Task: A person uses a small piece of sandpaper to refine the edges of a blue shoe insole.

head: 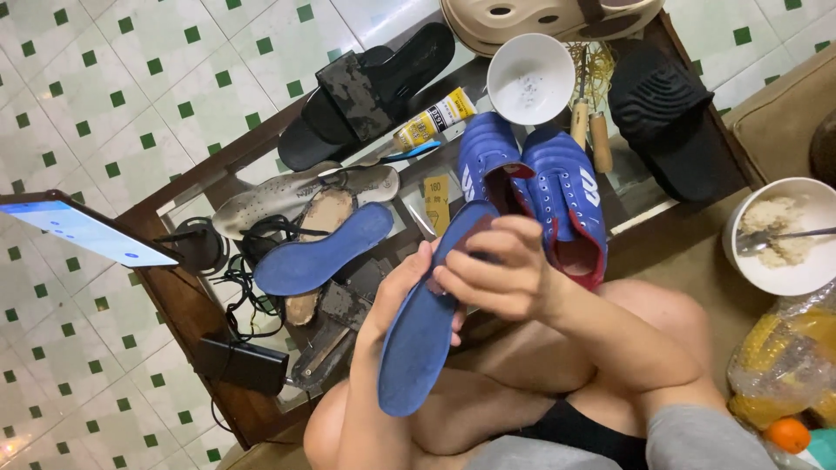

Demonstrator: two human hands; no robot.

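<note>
— Insole (424, 335), blue, long and flat: where is it seen?

— At the centre of the frame, slanting from the lower middle up toward the shoes, held above bare knees. It is gripped from the left side by the left hand (402, 292), fingers curled behind it, thumb along its edge. The upper end is pinched by the right hand (498, 270), closed over the tip.

— What is found just beyond the hands?

— A pair of blue shoes (540, 187) with white stripes and red lining is set directly above the right hand, on a glass-topped table (178, 300). A second blue insole (322, 250) lies to the left, resting on pale soles (296, 196) (one grey, one tan).

— And farther out?

— A tube of glue (433, 118) and an empty white bowl (530, 79) are seen at upper centre, black slides (370, 91) at upper left and upper right. A lit tablet (85, 231) is propped at the left edge. A bowl of rice (781, 235) with a spoon is placed at the right edge.
</note>
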